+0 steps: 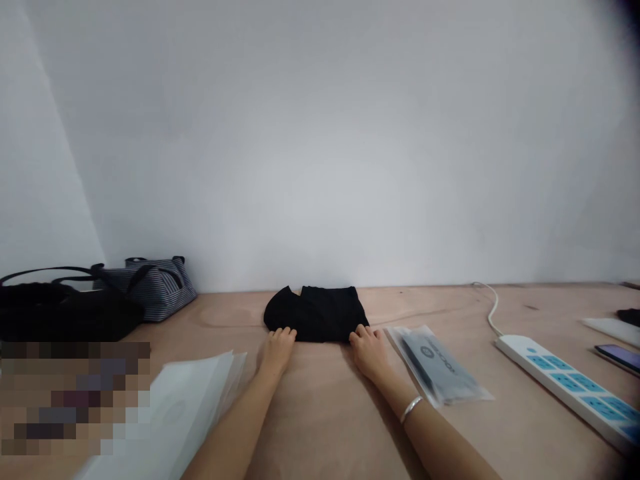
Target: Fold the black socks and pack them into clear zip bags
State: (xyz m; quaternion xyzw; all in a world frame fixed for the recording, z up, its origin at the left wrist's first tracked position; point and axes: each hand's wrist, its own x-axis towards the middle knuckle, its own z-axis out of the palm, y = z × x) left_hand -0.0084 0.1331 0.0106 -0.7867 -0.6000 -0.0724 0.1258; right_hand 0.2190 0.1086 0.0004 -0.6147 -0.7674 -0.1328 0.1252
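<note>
A black folded cloth lies on the wooden table, close to the wall. At its near left corner is my left hand, fingers bent and pressed together on the cloth's edge. My right hand is at the near right corner, its fingers curled onto the edge there, with a silver bracelet on the wrist. Both hands grip the cloth's front edge, and their fingertips are partly hidden. Just right of my right hand lies a frosted plastic bag with something dark inside.
Several flat plastic bags lie at the left front. A black bag and a striped bag are at the back left. A white power strip with its cable and a phone are at the right.
</note>
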